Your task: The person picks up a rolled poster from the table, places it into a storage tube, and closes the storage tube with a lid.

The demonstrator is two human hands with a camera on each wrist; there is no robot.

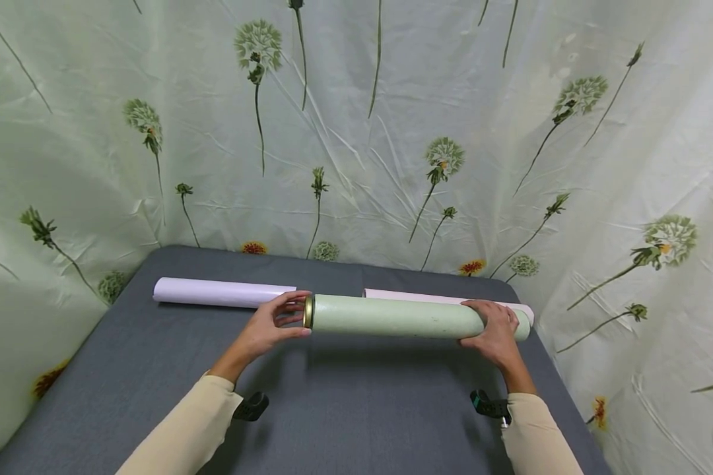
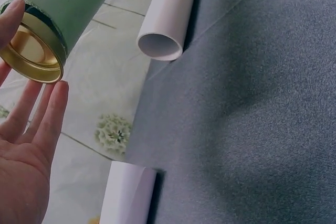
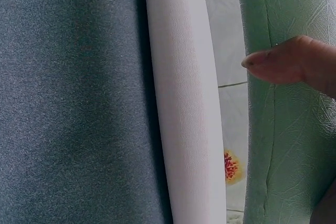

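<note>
The green tube (image 1: 392, 318) is hovering above the table (image 1: 356, 409), its gold cap (image 2: 37, 59) facing left. The left hand (image 1: 266, 328) is pinching the capped end; the right hand (image 1: 494, 333) is gripping near the other. A lilac roll (image 1: 214, 291) and pink roll (image 1: 412, 296) are lying behind.

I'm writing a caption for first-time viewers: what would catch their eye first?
Probably the long green tube, held level above the grey table between the left hand and the right hand, its gold end by the left fingers. Next, the pale purple roll and pink roll lying farther back on the table. Behind everything hangs a pale curtain printed with big dandelions.
</note>
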